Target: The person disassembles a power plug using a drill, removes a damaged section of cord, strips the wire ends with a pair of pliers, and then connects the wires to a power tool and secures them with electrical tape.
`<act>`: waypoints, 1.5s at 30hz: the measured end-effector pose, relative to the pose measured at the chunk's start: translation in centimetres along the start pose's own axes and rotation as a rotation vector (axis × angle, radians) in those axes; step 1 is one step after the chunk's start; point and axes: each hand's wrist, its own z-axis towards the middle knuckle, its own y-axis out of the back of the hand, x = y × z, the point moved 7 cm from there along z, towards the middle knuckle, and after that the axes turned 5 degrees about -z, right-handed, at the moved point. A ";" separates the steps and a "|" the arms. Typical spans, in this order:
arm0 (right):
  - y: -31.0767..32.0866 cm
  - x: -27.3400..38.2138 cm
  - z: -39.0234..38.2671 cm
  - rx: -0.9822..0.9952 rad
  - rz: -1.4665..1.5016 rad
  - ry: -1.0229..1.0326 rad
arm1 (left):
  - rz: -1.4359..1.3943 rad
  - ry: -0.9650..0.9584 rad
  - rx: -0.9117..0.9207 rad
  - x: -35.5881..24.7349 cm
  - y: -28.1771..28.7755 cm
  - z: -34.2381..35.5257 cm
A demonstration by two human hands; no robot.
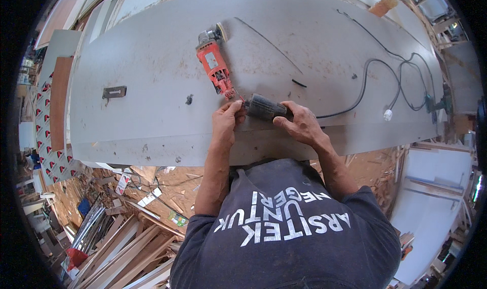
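Left hand point(228, 118) pinched on wires point(239, 96), right hand point(303, 123) clamped on casing point(265, 108); 1 hard tug could rip wires off far grinder point(213, 63).

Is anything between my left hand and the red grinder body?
Nothing visible; your left hand sits close to the exposed end of the red grinder body. The black housing in your right hand is further right.

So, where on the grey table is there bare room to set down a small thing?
Apart from scattered debris, the grey table has bare room between the dark metal piece and the red tool, and between the thin rod and the black cable. It is crowded where the left hand, right hand and black casing are, and around the cable's loops.
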 end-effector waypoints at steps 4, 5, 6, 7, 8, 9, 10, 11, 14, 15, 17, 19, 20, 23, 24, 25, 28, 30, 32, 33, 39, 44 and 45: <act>0.1 0.2 0.0 0.023 0.027 -0.045 | -0.012 -0.035 -0.003 -0.1 -0.2 -0.1; 0.3 0.2 -0.1 0.020 0.007 -0.047 | -0.014 -0.026 0.002 -0.2 -0.4 -0.3; 0.6 -0.1 -0.2 0.020 -0.012 -0.048 | -0.015 -0.017 0.002 -0.3 -0.5 -0.5; 0.9 -0.3 -0.3 0.020 -0.031 -0.048 | -0.016 -0.008 0.003 -0.4 -0.5 -0.6; 1.3 -0.4 -0.4 0.025 -0.051 -0.039 | -0.018 0.005 0.013 -0.4 -0.4 -0.7; 2.0 -0.6 -0.6 0.028 -0.071 -0.031 | -0.021 0.019 0.023 -0.4 -0.4 -0.6; 2.5 -0.7 -0.8 0.032 -0.092 -0.023 | -0.024 0.032 0.034 -0.4 -0.4 -0.6; 3.0 -0.9 -0.9 0.037 -0.144 -0.023 | -0.025 0.032 0.033 -0.4 -0.3 -0.7; 4.1 -0.1 -1.1 -0.015 -0.260 0.024 | -0.020 0.018 0.032 -0.3 -0.1 -0.7; 4.5 0.8 -1.0 -0.078 -0.270 0.072 | -0.012 0.002 0.035 -0.1 -0.1 -0.6; 4.6 3.1 -0.6 -0.162 -0.249 0.178 | -0.008 -0.022 0.045 0.2 0.0 -0.5; 3.7 6.0 0.8 -0.207 -0.183 0.288 | -0.012 -0.036 0.066 0.4 0.0 -0.5; 2.9 6.9 1.4 -0.216 -0.233 0.323 | -0.011 -0.038 0.070 0.4 -0.1 -0.5; -0.5 7.9 3.6 -0.226 -0.372 0.444 | -0.012 -0.026 0.064 0.0 0.0 -0.6; -1.4 8.3 4.1 -0.223 -0.424 0.489 | -0.021 -0.007 0.062 0.1 0.1 -0.6; -2.1 8.6 4.5 -0.221 -0.475 0.534 | -0.029 0.013 0.061 0.2 0.2 -0.5; -3.2 8.1 5.9 0.003 -0.475 0.392 | -0.027 -0.019 0.033 0.4 0.2 -0.3; -2.8 8.0 6.8 0.139 -0.434 0.273 | -0.024 -0.027 0.013 0.6 0.3 -0.5; -2.9 7.6 8.5 0.167 -0.385 0.248 | -0.034 -0.029 0.009 0.7 0.3 -0.4; -3.6 6.9 9.8 0.131 -0.355 0.282 | -0.045 -0.025 0.012 0.9 0.4 -0.2; -5.9 6.7 12.6 0.448 0.096 0.122 | -0.118 -0.022 0.034 1.0 0.8 0.1; -6.0 5.3 12.4 0.290 0.145 0.068 | 0.015 -0.029 -0.056 0.3 0.0 -0.8; -5.4 5.9 12.1 0.235 0.069 0.087 | 0.041 -0.042 -0.082 0.2 -0.2 -0.9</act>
